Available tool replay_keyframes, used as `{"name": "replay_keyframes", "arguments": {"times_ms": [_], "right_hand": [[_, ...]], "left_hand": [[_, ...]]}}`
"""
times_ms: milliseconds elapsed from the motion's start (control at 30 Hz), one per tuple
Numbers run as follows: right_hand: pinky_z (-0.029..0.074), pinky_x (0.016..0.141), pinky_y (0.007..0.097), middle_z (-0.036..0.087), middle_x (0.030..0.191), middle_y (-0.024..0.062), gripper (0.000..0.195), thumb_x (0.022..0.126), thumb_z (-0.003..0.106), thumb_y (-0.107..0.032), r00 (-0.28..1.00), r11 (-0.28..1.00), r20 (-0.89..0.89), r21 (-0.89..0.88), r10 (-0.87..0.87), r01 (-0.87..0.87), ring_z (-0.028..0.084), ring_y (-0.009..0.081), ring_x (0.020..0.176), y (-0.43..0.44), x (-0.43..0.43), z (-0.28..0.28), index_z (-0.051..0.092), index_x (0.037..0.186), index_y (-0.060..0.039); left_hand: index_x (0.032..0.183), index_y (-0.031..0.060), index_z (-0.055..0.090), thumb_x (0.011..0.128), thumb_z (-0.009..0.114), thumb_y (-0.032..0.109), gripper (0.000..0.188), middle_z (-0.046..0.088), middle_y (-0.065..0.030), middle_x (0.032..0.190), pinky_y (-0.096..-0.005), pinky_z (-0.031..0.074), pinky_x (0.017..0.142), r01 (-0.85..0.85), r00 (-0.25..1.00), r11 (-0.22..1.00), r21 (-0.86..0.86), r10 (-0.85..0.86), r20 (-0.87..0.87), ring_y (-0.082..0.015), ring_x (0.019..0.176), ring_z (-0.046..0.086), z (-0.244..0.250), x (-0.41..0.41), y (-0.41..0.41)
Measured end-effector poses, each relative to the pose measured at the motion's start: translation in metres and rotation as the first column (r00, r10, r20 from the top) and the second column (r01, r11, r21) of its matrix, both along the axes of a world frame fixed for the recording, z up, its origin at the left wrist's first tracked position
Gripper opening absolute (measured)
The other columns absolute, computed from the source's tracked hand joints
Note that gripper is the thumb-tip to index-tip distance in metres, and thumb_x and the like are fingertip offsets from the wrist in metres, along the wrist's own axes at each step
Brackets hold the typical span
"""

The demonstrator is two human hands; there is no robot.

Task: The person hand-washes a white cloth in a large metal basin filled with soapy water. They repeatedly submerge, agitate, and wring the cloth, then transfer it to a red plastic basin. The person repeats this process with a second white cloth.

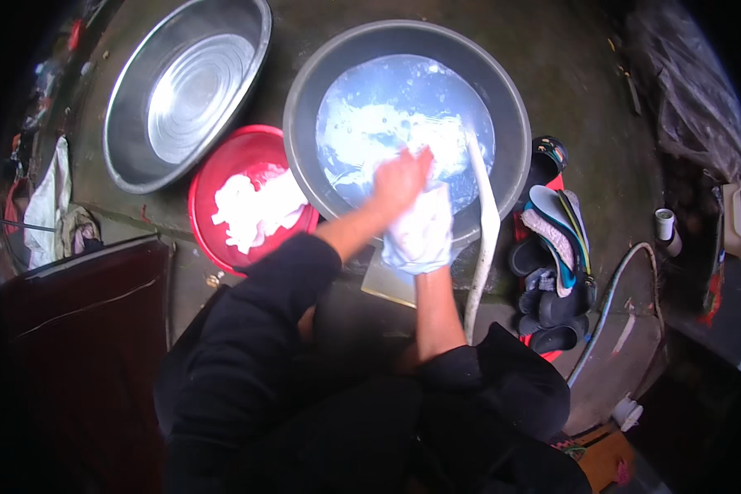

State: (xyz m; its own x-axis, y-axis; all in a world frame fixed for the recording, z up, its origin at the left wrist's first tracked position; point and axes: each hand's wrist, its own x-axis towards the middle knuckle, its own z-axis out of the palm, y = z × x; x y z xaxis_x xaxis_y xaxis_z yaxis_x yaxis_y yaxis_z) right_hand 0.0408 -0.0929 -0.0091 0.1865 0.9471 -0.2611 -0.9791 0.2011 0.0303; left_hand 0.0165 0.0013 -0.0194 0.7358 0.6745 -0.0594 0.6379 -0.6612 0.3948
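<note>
A large grey basin of water stands before me, its surface bright with glare. My left hand is over the near part of the water, blurred, with its fingers bunched. Beside it, at the basin's near rim, a wet white cloth covers my right hand down to the wrist. The fingers under the cloth are hidden; whether they grip it cannot be seen. A white hose hangs over the near right rim with its end at the water.
A red basin with white cloth items adjoins on the left. Behind it a metal basin leans at a tilt. Shoes and insoles are piled at right, near a thin looped hose. Plastic sheeting lies far right.
</note>
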Motion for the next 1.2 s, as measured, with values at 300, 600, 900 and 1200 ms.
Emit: {"name": "replay_keyframes", "arguments": {"times_ms": [300, 600, 900, 1200], "right_hand": [[0.04, 0.099, 0.0381, 0.052, 0.126, 0.0115, 0.053, 0.1, 0.031, -0.046, 0.965, 0.991, 0.261, -0.125, -0.018, 0.053, 0.051, 0.022, 0.112, 0.002, -0.006, 0.019, 0.042, 0.132, -0.0055], [0.039, 0.102, 0.0378, 0.052, 0.127, 0.0114, 0.063, 0.1, 0.029, -0.052, 0.994, 0.982, 0.099, -0.177, -0.044, 0.061, 0.051, 0.0248, 0.115, 0.001, -0.007, 0.02, 0.039, 0.136, -0.0023], [0.037, 0.103, 0.0393, 0.046, 0.137, 0.0127, 0.064, 0.099, 0.029, -0.052, 0.991, 0.981, 0.118, -0.174, -0.067, 0.087, 0.046, 0.0272, 0.122, -0.005, -0.001, 0.007, 0.033, 0.144, -0.0068], [0.032, 0.106, 0.0415, 0.057, 0.125, 0.0134, 0.066, 0.096, 0.039, -0.054, 0.826, 0.955, 0.564, -0.252, 0.011, 0.159, 0.049, 0.026, 0.118, -0.009, 0.008, 0.031, 0.047, 0.131, 0.0012]], "left_hand": [[0.104, 0.0134, 0.058, 0.093, 0.05, 0.029, 0.022, 0.058, -0.0176, 0.081, -0.0471, 0.049, 0.05, -0.132, 0.99, 0.991, -0.032, 0.134, 0.044, -0.0333, 0.064, 0.063, 0.011, 0.0, 0.018], [0.103, 0.012, 0.058, 0.096, 0.044, 0.028, 0.023, 0.059, -0.0207, 0.096, -0.0473, 0.05, 0.053, -0.05, 0.998, 0.993, -0.11, 0.046, -0.039, -0.0341, 0.069, 0.064, 0.007, 0.002, 0.021], [0.109, 0.0119, 0.055, 0.093, 0.047, 0.029, 0.025, 0.061, -0.0207, 0.097, -0.0473, 0.052, 0.057, -0.041, 0.994, 0.968, -0.246, 0.013, -0.113, -0.0347, 0.08, 0.065, 0.002, 0.004, 0.012], [0.118, 0.0137, 0.056, 0.094, 0.042, 0.042, 0.039, 0.061, -0.0194, 0.108, -0.0485, 0.046, 0.086, 0.012, 0.996, 0.901, -0.433, -0.047, -0.07, -0.0292, 0.098, 0.062, -0.008, 0.001, -0.017]]}}
